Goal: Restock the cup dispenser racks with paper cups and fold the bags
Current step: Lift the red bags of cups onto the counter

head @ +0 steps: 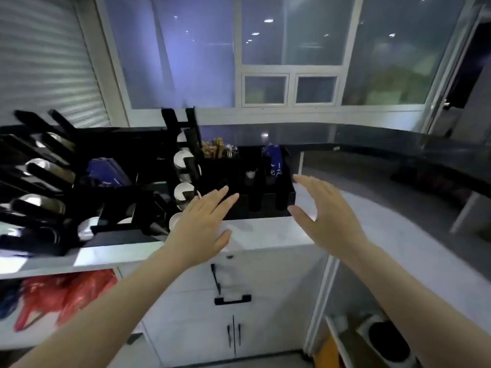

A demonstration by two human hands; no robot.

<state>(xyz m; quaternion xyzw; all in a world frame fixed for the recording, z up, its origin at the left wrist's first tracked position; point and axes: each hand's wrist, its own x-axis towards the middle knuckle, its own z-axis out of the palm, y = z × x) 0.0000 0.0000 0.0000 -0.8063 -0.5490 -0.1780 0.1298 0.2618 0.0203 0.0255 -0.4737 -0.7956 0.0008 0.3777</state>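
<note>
A black cup dispenser rack (190, 134) stands on the white counter (268, 235), with white paper cups (183, 192) stacked in its slots. A wider black rack (39, 187) at the left holds more stacked cups and lids. My left hand (204, 224) hovers flat and empty over the counter, just right of the cup rack. My right hand (326, 211) is raised beside a black condiment organizer (263, 205), fingers spread, holding nothing. No cup bag is visible in either hand.
The organizer holds wooden stirrers (215, 147) and blue packets (275, 158). A red plastic bag (66, 293) sits on a shelf under the counter at left. White cabinet doors with a black handle (232, 300) are below. A dark raised counter (398, 144) curves right.
</note>
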